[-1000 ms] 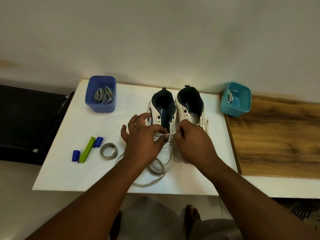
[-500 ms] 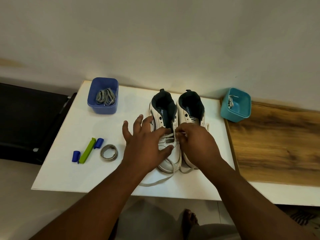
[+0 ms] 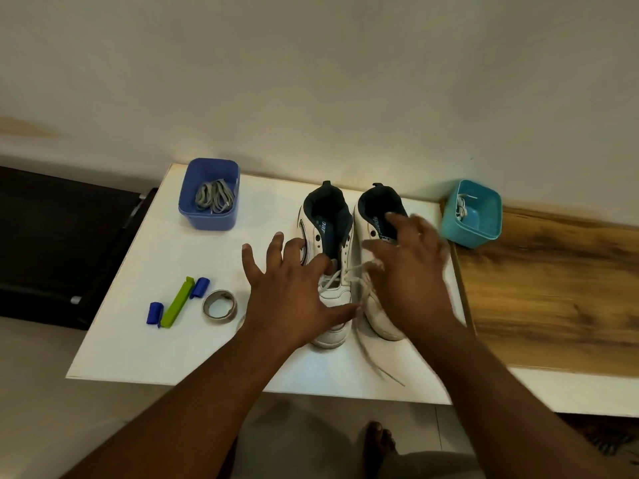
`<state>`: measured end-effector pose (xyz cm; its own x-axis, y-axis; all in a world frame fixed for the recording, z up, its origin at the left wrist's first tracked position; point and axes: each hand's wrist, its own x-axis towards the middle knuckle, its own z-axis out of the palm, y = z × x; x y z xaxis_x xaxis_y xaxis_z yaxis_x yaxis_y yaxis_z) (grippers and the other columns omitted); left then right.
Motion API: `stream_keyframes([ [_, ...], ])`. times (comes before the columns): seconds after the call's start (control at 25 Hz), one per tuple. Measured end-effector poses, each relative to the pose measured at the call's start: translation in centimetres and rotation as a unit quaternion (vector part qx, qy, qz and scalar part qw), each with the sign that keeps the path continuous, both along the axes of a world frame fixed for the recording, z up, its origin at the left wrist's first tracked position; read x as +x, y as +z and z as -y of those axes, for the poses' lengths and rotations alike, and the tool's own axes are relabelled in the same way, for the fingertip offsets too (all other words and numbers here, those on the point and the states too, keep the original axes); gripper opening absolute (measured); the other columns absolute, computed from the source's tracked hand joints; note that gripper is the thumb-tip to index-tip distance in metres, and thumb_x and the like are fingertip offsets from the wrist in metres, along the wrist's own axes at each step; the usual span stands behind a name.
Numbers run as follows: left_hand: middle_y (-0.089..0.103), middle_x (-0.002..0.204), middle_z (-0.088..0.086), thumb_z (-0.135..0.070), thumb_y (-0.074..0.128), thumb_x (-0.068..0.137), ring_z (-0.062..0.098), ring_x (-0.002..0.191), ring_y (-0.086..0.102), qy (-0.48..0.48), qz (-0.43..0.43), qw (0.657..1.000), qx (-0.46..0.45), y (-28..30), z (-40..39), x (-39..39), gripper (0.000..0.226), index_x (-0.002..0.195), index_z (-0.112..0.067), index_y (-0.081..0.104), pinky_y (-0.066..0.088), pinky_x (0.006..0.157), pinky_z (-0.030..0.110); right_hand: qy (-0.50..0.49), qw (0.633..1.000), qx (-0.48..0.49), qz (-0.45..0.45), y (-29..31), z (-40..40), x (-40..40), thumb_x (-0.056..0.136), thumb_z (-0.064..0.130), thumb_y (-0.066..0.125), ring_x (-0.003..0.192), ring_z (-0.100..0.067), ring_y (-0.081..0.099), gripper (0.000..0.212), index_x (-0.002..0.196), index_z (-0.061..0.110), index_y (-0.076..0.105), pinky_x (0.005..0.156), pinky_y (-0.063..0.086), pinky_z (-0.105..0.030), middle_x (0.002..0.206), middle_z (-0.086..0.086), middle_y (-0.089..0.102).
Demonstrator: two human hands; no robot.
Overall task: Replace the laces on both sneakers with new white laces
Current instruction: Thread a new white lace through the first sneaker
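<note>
Two white sneakers sit side by side in the middle of the white bench, heels toward the wall, toes toward the person. The left hand is spread wide over the left sneaker, fingers straight and splayed, grasping nothing; its thumb reaches across that shoe's toe. The right hand hovers over the right sneaker, blurred, fingers extended and loose, and it too appears to grasp nothing. Between the hands a white lace crosses the eyelets of the left sneaker, and one loose end trails down past the toes toward the bench's near edge.

At the back left corner stands a blue tub with a bundle of grey laces inside. At the right, just beside the right sneaker, a teal tub holds a coil of white lace. To the left of the hands lie a green clip, two small blue caps on either side of it, and a roll of grey tape. A wooden surface adjoins the bench on the right.
</note>
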<state>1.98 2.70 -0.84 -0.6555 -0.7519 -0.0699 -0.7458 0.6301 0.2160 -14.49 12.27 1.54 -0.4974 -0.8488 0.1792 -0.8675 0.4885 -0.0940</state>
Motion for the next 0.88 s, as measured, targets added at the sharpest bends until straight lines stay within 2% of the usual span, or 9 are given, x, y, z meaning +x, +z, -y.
stream_keyframes([
  [0.08,0.022,0.164,-0.001,-0.102,0.035,0.061,0.029,0.155,0.001,-0.004,0.015,1.0,0.002,0.0,0.2,0.1,0.094,0.137,-0.047,0.041,-0.005,0.117,0.068,0.049,0.996,0.07,-0.018,-1.7,0.8,1.6,0.089,0.031,0.072,0.153,-0.036,0.017,0.02,0.109,0.033,0.077,0.118,0.016,-0.056,0.158,-0.007,0.043],
  [0.2,0.022,0.164,-0.002,-0.096,0.046,0.066,0.03,0.156,0.001,-0.017,0.012,1.0,0.0,-0.2,0.5,0.6,0.087,0.137,-0.048,0.039,-0.004,0.116,0.069,0.039,0.999,0.014,-0.011,-0.9,0.8,0.3,0.091,0.03,0.071,0.15,-0.035,0.027,0.011,0.099,0.033,0.078,0.117,0.018,-0.056,0.147,-0.002,0.054],
  [0.32,0.023,0.163,-0.002,-0.091,0.053,0.067,0.03,0.156,0.002,-0.024,0.004,1.0,0.003,-0.5,0.8,0.6,0.082,0.136,-0.048,0.04,-0.002,0.116,0.07,-0.136,0.979,-0.148,-0.037,3.1,-0.8,-4.3,0.093,0.033,0.064,0.134,-0.04,0.043,0.017,0.104,0.025,0.075,0.111,0.031,-0.06,0.135,-0.007,0.059],
  [0.4,0.024,0.162,-0.003,-0.09,0.055,0.067,0.03,0.155,0.002,-0.024,0.005,1.0,0.006,-0.5,0.8,0.7,0.081,0.135,-0.048,0.039,-0.002,0.115,0.071,-0.226,0.956,-0.183,-0.035,4.6,-1.9,-5.9,0.093,0.033,0.06,0.138,-0.042,0.038,0.029,0.118,0.023,0.069,0.112,0.03,-0.064,0.143,-0.011,0.05],
  [0.44,0.024,0.162,-0.003,-0.09,0.055,0.067,0.03,0.155,0.002,-0.025,0.003,1.0,0.007,-0.5,0.7,0.7,0.082,0.135,-0.048,0.039,-0.002,0.115,0.071,-0.218,0.963,-0.158,-0.027,4.3,-1.8,-5.4,0.092,0.031,0.062,0.144,-0.044,0.03,0.035,0.126,0.026,0.065,0.115,0.025,-0.066,0.151,-0.012,0.043],
  [0.52,0.023,0.163,-0.003,-0.089,0.056,0.066,0.029,0.155,0.003,-0.028,-0.003,1.0,0.009,-0.5,0.7,0.7,0.082,0.135,-0.049,0.039,-0.002,0.116,0.07,-0.094,0.993,-0.067,-0.005,1.7,-0.8,-2.3,0.09,0.028,0.07,0.154,-0.043,0.012,0.041,0.13,0.034,0.065,0.121,0.012,-0.064,0.163,-0.012,0.031],
  [0.64,0.018,0.163,-0.005,-0.086,0.063,0.065,0.024,0.152,0.018,-0.038,-0.012,0.998,0.057,-0.3,1.2,0.9,0.084,0.137,-0.05,0.038,0.008,0.119,0.063,0.072,0.997,0.022,-0.01,-1.9,1.0,1.7,0.091,0.031,0.07,0.157,-0.04,0.009,0.013,0.102,0.032,0.077,0.123,0.005,-0.058,0.163,-0.011,0.037],
  [0.76,0.014,0.163,-0.006,-0.079,0.072,0.065,0.023,0.139,0.042,-0.06,-0.03,0.99,0.123,0.0,2.0,1.6,0.087,0.139,-0.049,0.038,0.034,0.111,0.05,0.047,0.999,0.02,-0.008,-2.0,1.5,1.3,0.092,0.032,0.069,0.156,-0.039,0.015,0.01,0.095,0.03,0.078,0.123,0.006,-0.058,0.158,-0.01,0.045],
  [0.88,0.014,0.163,-0.006,-0.078,0.073,0.066,0.023,0.133,0.049,-0.062,-0.027,0.991,0.118,0.2,2.0,1.8,0.083,0.136,-0.049,0.039,0.04,0.104,0.046,-0.011,0.998,-0.046,-0.043,-0.4,1.0,-0.5,0.093,0.03,0.068,0.152,-0.037,0.025,0.007,0.095,0.031,0.074,0.122,0.012,-0.062,0.15,-0.006,0.052],
])
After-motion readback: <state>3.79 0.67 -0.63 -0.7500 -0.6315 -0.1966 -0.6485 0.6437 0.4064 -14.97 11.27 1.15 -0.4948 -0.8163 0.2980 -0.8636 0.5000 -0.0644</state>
